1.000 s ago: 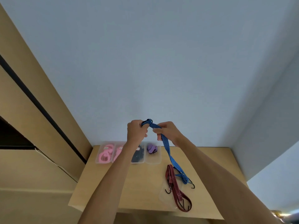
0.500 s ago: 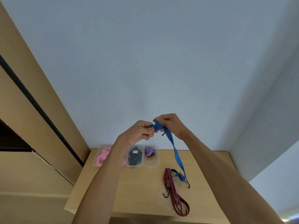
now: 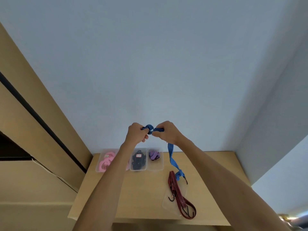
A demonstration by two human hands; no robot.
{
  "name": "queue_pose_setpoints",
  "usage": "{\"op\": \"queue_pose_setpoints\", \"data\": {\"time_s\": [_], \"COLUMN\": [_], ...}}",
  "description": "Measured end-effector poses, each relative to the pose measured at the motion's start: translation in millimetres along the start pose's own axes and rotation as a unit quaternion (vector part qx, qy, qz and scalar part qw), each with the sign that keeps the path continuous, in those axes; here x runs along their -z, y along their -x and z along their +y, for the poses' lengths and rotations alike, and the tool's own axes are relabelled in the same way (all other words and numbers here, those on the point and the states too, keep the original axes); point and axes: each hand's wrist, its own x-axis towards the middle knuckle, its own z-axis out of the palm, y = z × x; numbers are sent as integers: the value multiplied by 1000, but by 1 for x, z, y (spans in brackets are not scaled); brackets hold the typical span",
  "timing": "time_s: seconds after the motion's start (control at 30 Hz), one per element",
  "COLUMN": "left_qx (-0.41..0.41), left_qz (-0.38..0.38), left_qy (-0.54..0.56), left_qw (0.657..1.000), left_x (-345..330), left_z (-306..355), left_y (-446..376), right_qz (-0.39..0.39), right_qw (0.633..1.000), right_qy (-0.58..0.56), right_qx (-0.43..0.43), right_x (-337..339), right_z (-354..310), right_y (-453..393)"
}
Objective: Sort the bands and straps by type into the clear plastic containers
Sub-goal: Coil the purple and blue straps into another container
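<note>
Both hands' grips [image 3: 137, 134] [image 3: 165, 132] clench the blue strap [image 3: 170, 152]; red strap [image 3: 176, 189] lies below; containers [image 3: 155, 167] behind.

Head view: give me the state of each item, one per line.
Blue strap: held up, hook end at table.
Left hand: grips blue strap.
Right hand: grips blue strap.
Red strap: lying across a flat container.
Pink bands: in container.
Purple band: in container.

Table [image 3: 126, 194]: light wood, its rear edge against the wall.
Rear-left corner: three clear containers in a row, holding pink bands [image 3: 106, 161], black straps [image 3: 138, 160] and purple bands [image 3: 154, 155].
Front-right area: red strap [image 3: 179, 195] with black hooks, lying partly on a clear container [image 3: 168, 203].
</note>
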Motion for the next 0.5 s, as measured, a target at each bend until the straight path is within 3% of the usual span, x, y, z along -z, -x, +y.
{"op": "queue_pose_setpoints", "data": {"time_s": [0.17,0.23,0.3,0.4,0.5], "left_qx": [-15,-37,-65,-81,-83], "left_qz": [-186,-250,-305,-314,-227], "left_qy": [-129,-93,39,239,274], "left_qw": [974,963,949,915,931], "left_x": [7,11,13,12,6], "left_z": [8,13,18,27,29], "left_y": [6,12,19,19,14], "right_qz": [24,53,77,55,0], "right_qw": [990,992,996,986,977], "right_qy": [125,103,16,-158,-207], "right_qx": [54,45,48,8,-59], "right_x": [11,16,20,25,15], "right_z": [7,12,13,15,17], "right_y": [-3,-3,-3,-1,5]}}
